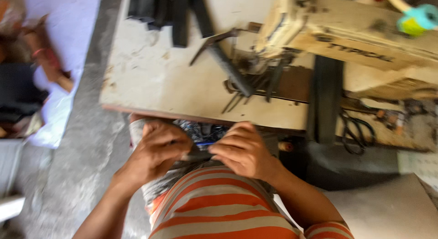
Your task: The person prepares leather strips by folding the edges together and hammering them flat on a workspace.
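While I lean over my lap, my left hand (157, 150) and my right hand (244, 150) meet just below the near edge of the worktop (155, 79), both bent at the wrist with the knuckles up. The fingers of each hand are curled shut on the ends of a short dark strip (199, 155) that lies between them, pinched from both sides over my striped orange shirt (219, 207); the picture is blurred, so I cannot tell what the strip is made of. Behind my hands, patterned cloth (200, 129) lies bunched under the worktop's edge. The worktop is pale, worn and stained, with a chipped brown rim, and it stands on a grey concrete floor (82, 166). On its right half sits a cream sewing machine (346, 38), tilted in my view, with a dark lever (230, 65) and thin metal parts sticking out under its head. A black strap (325, 99) runs down across the worktop beside it, and black scissors (356, 131) lie just to the right of that strap. More black strips (166, 13) lie at the far edge. To the left, well apart, a white sheet (64, 47) covers the floor, where another person's arm (45, 61) rests.
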